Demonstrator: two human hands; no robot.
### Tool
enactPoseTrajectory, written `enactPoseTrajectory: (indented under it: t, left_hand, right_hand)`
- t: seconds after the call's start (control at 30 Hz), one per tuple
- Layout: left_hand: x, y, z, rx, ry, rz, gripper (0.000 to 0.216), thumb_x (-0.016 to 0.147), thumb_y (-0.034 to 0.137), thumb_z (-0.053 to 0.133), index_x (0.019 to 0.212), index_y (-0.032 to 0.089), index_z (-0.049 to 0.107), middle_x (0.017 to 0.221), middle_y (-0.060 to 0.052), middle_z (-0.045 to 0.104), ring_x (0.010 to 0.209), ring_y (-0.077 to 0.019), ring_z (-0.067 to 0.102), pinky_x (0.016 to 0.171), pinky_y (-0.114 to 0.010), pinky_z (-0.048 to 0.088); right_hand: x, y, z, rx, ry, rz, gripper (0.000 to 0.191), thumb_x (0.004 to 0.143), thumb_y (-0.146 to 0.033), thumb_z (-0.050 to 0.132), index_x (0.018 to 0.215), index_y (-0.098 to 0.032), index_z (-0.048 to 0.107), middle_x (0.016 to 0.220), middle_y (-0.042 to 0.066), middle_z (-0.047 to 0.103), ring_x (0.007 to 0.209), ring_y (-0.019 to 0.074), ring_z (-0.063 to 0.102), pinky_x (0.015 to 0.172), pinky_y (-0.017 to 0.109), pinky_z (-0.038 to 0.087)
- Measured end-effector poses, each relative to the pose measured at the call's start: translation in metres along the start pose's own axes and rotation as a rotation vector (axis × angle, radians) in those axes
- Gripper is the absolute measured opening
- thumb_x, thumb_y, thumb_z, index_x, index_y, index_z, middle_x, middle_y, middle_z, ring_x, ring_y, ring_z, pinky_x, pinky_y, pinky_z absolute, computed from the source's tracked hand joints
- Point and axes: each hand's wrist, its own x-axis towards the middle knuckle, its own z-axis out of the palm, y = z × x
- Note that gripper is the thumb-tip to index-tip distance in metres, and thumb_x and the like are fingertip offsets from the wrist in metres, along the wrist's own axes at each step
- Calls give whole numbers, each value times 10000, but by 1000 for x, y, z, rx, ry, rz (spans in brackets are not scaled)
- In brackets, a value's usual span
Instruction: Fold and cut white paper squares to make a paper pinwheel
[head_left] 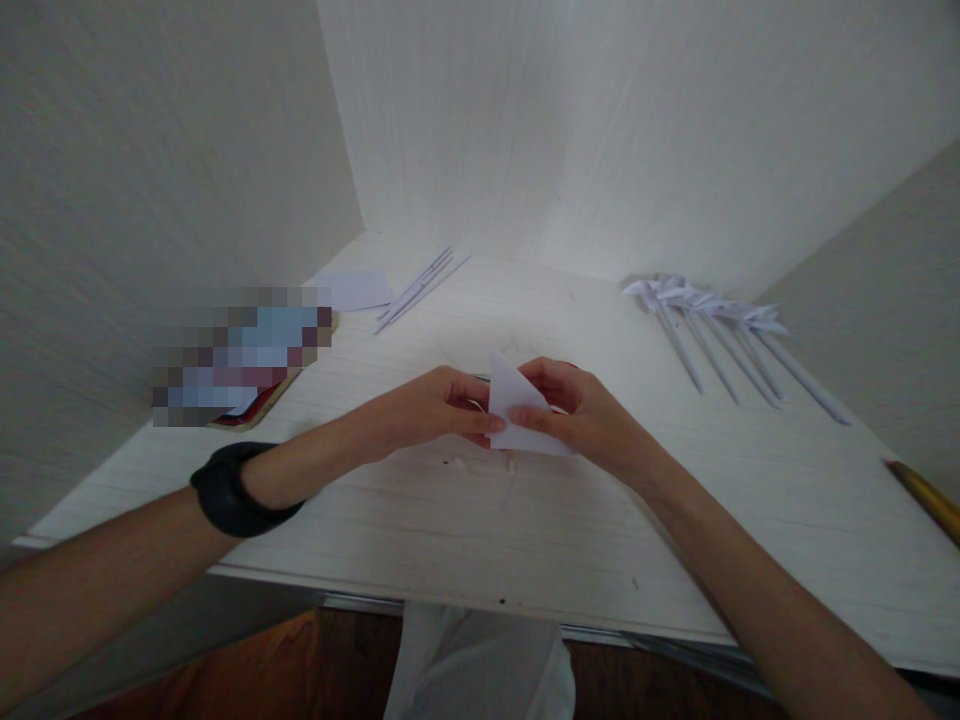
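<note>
A white piece of paper folded to a triangle (511, 390) is held between both hands above the middle of the table. My left hand (448, 405), on the arm with a black wristband (238, 490), pinches its left edge between thumb and fingers. My right hand (574, 405) grips its right side, the thumb pressed flat on the near face and the fingers behind. Something small and dark-edged lies partly hidden behind the hands, too covered to name.
Thin paper strips or sticks (420, 290) lie at the back beside a flat white sheet (352, 290). A blurred-out item (255, 350) is at the left. Several rolled-paper sticks with folded tops (705, 305) rest at the back right. A yellow object (926, 497) sits at the right edge.
</note>
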Motion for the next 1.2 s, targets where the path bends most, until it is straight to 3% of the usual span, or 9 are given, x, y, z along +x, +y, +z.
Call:
enactPoseTrajectory:
  t: [0.23,0.43,0.8,1.2]
  left_hand:
    - [1,0,-1,39,17,-26,156,794,294,637,787,171,733,812,-22,724,777,-142,651,775,-254,514]
    - [1,0,-3,148,62,-12,172,748,326,682,786,163,721,753,-15,708,701,-134,629,687,-235,493]
    - [-1,6,0,47,79,-54,83,736,218,671,708,166,730,654,-7,695,632,-126,616,702,-256,507]
    - [-1,2,-5,61,-10,-48,110,671,207,725,777,177,733,753,2,719,715,-130,634,712,-230,458]
  right_hand:
    - [2,2,-1,72,39,23,214,743,-289,693,894,-158,617,826,23,646,692,143,589,585,257,462]
    - [2,0,0,38,61,39,190,740,-286,681,877,-163,634,791,18,650,664,144,583,549,250,448]
    - [1,3,0,9,68,33,154,760,-288,666,865,-178,641,782,10,650,661,142,586,550,247,452]
    - [0,1,1,-4,94,14,144,745,-264,661,855,-175,637,764,3,634,642,131,566,544,243,439]
